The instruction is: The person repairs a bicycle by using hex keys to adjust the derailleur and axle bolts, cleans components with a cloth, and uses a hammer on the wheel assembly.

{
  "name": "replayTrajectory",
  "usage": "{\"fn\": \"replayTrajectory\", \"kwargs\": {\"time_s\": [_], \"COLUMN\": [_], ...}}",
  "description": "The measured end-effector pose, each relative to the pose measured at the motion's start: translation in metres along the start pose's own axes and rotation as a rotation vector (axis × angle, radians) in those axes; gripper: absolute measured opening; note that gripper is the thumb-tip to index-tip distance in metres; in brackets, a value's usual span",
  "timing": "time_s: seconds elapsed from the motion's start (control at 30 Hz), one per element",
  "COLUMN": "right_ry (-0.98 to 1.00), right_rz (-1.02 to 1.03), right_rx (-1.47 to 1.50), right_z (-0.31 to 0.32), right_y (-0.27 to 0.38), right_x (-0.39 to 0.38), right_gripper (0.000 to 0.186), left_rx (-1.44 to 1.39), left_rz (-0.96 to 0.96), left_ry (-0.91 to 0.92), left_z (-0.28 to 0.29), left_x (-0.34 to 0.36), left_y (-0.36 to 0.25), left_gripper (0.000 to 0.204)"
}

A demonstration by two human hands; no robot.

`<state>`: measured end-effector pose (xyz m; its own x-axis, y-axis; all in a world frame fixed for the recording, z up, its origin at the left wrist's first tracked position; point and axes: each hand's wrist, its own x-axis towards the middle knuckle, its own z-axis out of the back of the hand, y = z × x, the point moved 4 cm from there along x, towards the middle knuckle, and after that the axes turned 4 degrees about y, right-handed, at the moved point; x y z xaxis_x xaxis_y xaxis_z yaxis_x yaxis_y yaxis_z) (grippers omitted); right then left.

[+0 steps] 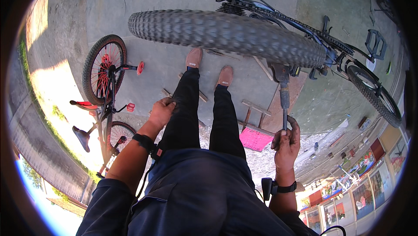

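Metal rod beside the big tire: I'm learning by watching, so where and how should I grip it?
Probably grip the metal rod at its slim near end, coming from the near side: that end juts clear of the big tire, and the right hand holds it there.

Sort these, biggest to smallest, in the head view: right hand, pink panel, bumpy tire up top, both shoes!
1. Bumpy tire
2. Right hand
3. Pink panel
4. Left shoe and right shoe: too alike to rank.
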<state>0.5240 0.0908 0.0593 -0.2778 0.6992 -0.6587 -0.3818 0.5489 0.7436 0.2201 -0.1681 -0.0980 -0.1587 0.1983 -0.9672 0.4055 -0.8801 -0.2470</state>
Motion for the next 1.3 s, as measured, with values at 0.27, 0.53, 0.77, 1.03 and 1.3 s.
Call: {"fn": "replayTrajectory", "kwargs": {"time_s": [0.27, 0.53, 0.77, 1.03, 1.3], "right_ry": [-0.015, -0.059, -0.144, -0.069, -0.237], "right_rz": [-0.003, -0.004, 0.027, 0.215, 0.360], "right_rx": [0.013, 0.014, 0.100, 0.310, 0.565], "right_z": [-0.001, -0.002, 0.000, 0.002, 0.013], "right_y": [-0.001, 0.001, -0.005, -0.019, -0.094], "right_x": [0.000, 0.000, -0.005, -0.020, -0.003], "right_gripper": [0.047, 0.047, 0.052, 0.072, 0.090], "left_rx": [-0.040, -0.041, -0.029, -0.023, -0.045], "left_rz": [-0.074, -0.004, 0.055, 0.120, 0.007], "left_ry": [0.030, 0.080, 0.185, 0.361, 0.628], "left_z": [-0.002, 0.001, 0.003, -0.023, -0.084], "left_x": [-0.006, -0.003, 0.010, 0.032, 0.081], "left_y": [-0.014, -0.018, -0.033, -0.065, -0.049], "left_gripper": [0.029, 0.041, 0.025, 0.021, 0.015]}}
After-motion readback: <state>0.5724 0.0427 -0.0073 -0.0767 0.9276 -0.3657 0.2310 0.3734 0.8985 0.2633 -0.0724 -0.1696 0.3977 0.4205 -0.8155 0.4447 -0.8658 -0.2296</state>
